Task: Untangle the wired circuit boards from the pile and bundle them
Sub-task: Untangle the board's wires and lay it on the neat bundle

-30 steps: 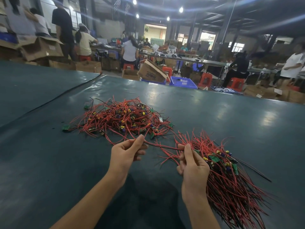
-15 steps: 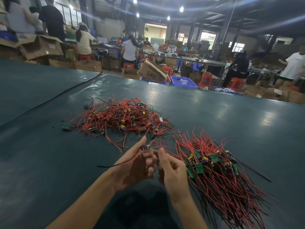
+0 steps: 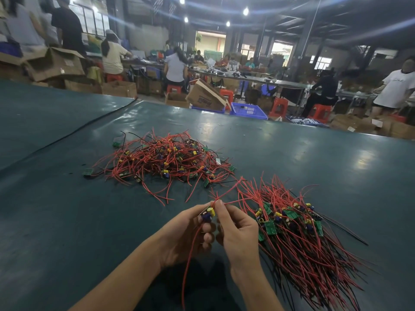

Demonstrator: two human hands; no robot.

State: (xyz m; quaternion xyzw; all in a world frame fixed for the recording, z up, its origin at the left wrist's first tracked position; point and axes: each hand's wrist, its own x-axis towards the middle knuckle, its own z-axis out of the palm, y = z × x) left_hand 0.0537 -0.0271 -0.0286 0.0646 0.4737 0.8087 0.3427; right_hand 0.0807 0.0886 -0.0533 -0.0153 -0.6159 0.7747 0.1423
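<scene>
Both hands are working close together over the near part of the dark green table (image 3: 67, 221). The left hand (image 3: 186, 234) is curling its fingers round a small circuit board (image 3: 208, 213). The right hand (image 3: 238, 234) is pinching a red wire just above that board. One red lead is dangling down between the forearms. The tangled pile (image 3: 166, 160) is lying ahead and to the left, apart from the hands. The sorted bundle (image 3: 298, 239) is fanning out just beside the right hand. Open green surface is running wide to the left and on toward the far edge (image 3: 292, 125).
</scene>
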